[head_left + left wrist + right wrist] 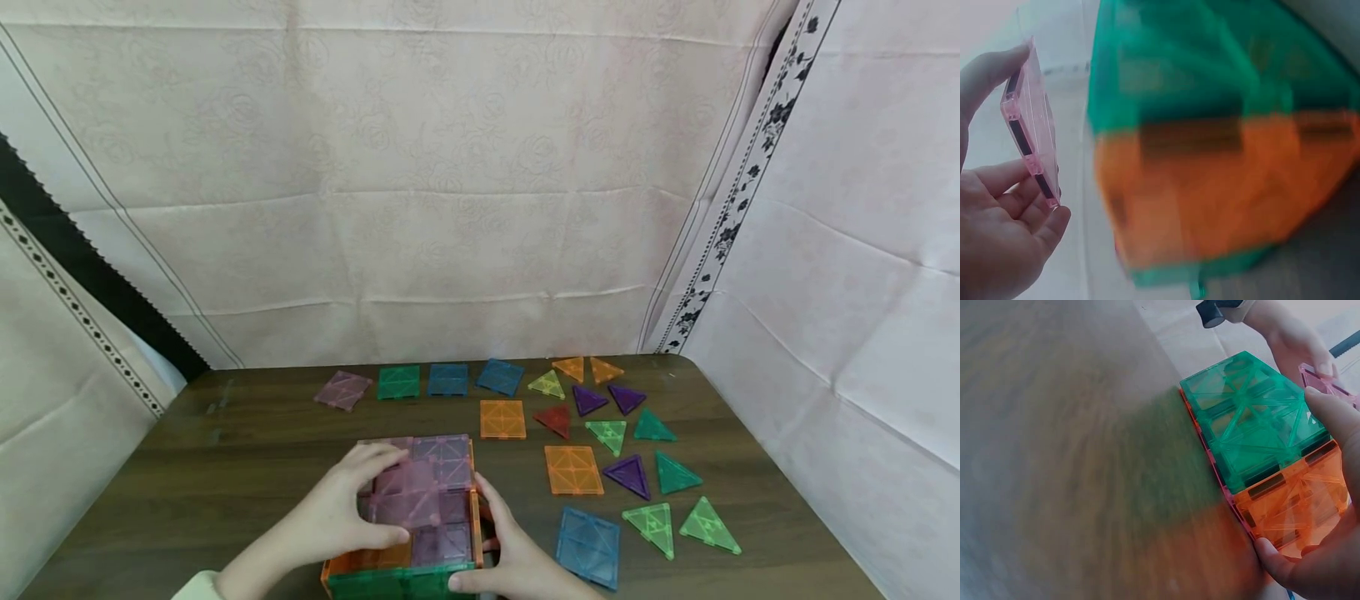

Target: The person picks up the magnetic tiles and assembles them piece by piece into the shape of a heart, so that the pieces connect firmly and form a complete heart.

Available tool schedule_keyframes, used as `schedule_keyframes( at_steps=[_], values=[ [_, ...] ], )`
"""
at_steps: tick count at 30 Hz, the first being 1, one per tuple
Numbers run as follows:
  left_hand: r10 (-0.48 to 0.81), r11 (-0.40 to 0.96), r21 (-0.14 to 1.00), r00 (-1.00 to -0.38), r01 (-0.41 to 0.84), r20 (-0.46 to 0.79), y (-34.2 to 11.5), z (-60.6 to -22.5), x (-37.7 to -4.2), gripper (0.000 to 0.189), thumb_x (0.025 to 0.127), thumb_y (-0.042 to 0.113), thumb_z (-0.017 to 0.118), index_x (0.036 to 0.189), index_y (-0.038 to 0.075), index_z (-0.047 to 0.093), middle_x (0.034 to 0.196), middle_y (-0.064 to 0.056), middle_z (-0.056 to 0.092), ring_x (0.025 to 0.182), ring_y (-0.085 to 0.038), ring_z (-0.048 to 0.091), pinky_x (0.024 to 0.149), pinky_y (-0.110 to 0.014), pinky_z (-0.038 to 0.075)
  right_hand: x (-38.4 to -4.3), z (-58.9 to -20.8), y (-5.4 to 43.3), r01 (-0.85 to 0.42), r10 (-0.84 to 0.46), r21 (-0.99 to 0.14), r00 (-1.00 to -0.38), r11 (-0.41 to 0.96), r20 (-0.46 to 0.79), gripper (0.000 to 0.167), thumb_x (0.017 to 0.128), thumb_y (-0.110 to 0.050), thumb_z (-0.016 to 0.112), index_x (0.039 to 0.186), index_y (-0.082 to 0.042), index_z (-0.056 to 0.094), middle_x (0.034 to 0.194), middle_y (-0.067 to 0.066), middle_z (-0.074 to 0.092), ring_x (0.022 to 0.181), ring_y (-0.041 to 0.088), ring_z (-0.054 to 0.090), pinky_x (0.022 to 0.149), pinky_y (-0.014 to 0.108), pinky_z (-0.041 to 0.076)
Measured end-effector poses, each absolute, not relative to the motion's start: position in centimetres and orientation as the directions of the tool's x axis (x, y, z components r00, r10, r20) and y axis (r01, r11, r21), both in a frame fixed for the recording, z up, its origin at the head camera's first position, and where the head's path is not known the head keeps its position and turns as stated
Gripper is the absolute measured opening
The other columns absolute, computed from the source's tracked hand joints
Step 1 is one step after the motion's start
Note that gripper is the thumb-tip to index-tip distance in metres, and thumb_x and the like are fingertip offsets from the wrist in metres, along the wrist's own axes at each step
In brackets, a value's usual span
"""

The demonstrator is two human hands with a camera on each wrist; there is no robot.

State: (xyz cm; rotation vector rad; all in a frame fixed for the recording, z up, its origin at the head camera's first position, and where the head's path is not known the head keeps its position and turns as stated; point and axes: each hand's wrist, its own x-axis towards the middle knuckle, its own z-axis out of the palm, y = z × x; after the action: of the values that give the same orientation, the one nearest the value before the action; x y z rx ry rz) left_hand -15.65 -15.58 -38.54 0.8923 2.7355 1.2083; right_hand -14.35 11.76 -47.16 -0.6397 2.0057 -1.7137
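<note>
My left hand [341,504] pinches a translucent pink square magnetic tile [408,493] by its edges, thumb on one side and fingers on the other. In the left wrist view the tile [1034,125] appears edge-on, beside the box. Below it stands a box of magnetic tiles [420,583] with green and orange walls; purple and orange tiles show within its outline from above. My right hand [517,546] grips the box at its right side, thumb on the near green wall. In the right wrist view, its fingers lie along an orange wall tile [1297,506].
Loose tiles lie on the dark wooden table [247,467]. A pink square [343,390], a green square [398,382] and blue squares [448,379] line the back. Orange squares [573,470], a near blue square [588,547] and several coloured triangles [677,472] lie right of the box.
</note>
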Motion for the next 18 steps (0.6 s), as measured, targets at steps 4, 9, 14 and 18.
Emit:
schedule_keyframes(
  at_steps=[4, 9, 14, 18],
  values=[
    [0.552, 0.516, 0.691, -0.814, 0.506, 0.184, -14.2, -39.0, -15.3, 0.082, 0.074, 0.043, 0.082, 0.137, 0.001, 0.05, 0.139, -0.019, 0.046, 0.129, -0.048, 0.037, 0.089, -0.072, 0.038, -14.4, -47.3, 11.8, -0.094, -0.599, -0.985, -0.801, 0.141, -0.009, 0.103, 0.088, -0.039, 0.07, 0.155, -0.024, -0.006, 0.159, 0.02, -0.001, 0.132, 0.031, 0.032, 0.088, 0.031, 0.045],
    [0.592, 0.501, 0.669, -0.781, 0.55, 0.198, -13.0, -39.8, -15.1, 0.081, 0.074, 0.043, 0.082, 0.136, 0.001, 0.052, 0.136, -0.01, 0.049, 0.123, -0.036, 0.045, 0.09, -0.063, 0.044, -14.4, -47.5, 11.8, -0.135, -0.608, -0.98, -0.794, 0.147, 0.018, 0.104, 0.088, -0.04, 0.07, 0.155, -0.023, -0.008, 0.157, 0.022, 0.0, 0.129, 0.028, 0.033, 0.088, 0.029, 0.045],
    [0.616, 0.499, 0.646, -0.76, 0.579, 0.205, -12.1, -40.1, -15.0, 0.081, 0.073, 0.043, 0.082, 0.136, 0.002, 0.052, 0.134, -0.004, 0.051, 0.119, -0.026, 0.047, 0.09, -0.051, 0.049, -14.5, -47.5, 11.9, -0.143, -0.616, -0.979, -0.788, 0.146, 0.023, 0.106, 0.088, -0.04, 0.069, 0.155, -0.018, -0.01, 0.156, 0.024, -0.001, 0.127, 0.025, 0.034, 0.088, 0.027, 0.044],
    [0.628, 0.517, 0.608, -0.749, 0.603, 0.208, -11.6, -40.4, -14.9, 0.081, 0.072, 0.041, 0.083, 0.135, 0.001, 0.053, 0.132, -0.003, 0.053, 0.117, -0.022, 0.048, 0.09, -0.045, 0.05, -14.4, -47.5, 11.9, -0.15, -0.614, -0.976, -0.789, 0.156, 0.023, 0.107, 0.088, -0.04, 0.07, 0.155, -0.016, -0.01, 0.156, 0.024, 0.002, 0.126, 0.024, 0.033, 0.089, 0.026, 0.043]
  ],
)
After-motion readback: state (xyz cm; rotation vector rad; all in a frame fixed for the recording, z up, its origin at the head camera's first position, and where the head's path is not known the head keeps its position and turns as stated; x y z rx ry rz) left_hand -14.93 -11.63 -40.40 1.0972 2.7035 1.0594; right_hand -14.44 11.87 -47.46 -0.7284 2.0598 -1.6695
